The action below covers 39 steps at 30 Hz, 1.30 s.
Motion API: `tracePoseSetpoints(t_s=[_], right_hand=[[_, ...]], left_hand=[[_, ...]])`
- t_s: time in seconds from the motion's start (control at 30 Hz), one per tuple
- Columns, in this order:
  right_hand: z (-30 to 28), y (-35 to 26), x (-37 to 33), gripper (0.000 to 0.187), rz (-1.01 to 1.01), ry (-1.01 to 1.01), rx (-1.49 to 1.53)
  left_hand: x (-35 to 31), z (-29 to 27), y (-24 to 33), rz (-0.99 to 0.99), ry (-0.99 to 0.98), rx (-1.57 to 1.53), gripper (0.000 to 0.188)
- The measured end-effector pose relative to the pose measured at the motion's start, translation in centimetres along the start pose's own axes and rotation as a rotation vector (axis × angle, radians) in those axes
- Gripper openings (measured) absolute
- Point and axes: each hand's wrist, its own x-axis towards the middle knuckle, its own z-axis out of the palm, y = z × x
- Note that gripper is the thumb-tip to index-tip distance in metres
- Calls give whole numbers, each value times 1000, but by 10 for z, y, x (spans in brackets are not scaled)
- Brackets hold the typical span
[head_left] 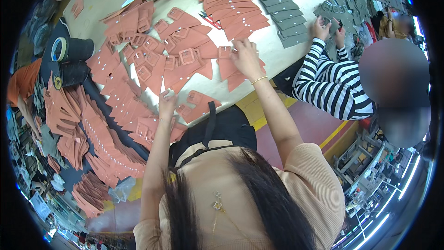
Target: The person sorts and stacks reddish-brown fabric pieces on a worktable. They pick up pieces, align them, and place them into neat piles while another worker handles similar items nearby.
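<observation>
My right hand [247, 57] reaches over the table, its fingers bent onto a salmon fabric piece with a covered square buckle [225, 52]. More salmon pieces [234, 81] lie beneath that hand. Near the table's front edge my left hand [167, 105] is closed in a pinch; something small and pale shows at its fingertips, too small to name. Just right of it lies a salmon piece with two buckles [201, 102]. A spread heap of buckled salmon pieces [186, 56] lies beyond my left hand.
Red-handled snips [211, 20] lie beside a fanned stack of salmon pieces [226, 2]. Grey-green buckled pieces [284, 14] overlap in a row at the right. A co-worker in a striped top [330, 81] handles grey-green pieces. Dark cylinders [76, 50] and hanging salmon pieces [104, 136] are at the left.
</observation>
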Motion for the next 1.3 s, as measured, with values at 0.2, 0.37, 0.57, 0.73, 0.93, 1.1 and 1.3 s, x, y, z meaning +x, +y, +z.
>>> tracePoseSetpoints(t_s=[0.2,0.37,0.57,0.73,0.93,1.1,1.3], right_hand=[[40,-36,8,19,-99,-87,333],[50,-55,16,18,94,-260,443],[69,-66,15,22,219,-288,464],[80,-70,12,28,298,-288,572],[79,-79,12,32,279,-231,585],[77,-80,15,35,287,-268,581],[73,-87,22,33,194,-372,544]], left_hand=[[-1,-9,9,-224,-84,-383,47],[0,-9,8,-272,-128,-586,47],[6,-7,3,-294,-132,-727,36],[7,-4,0,-267,-126,-783,31],[9,-8,1,-290,-160,-848,25],[8,-2,5,-282,-76,-775,6],[12,1,2,-268,-29,-790,7]])
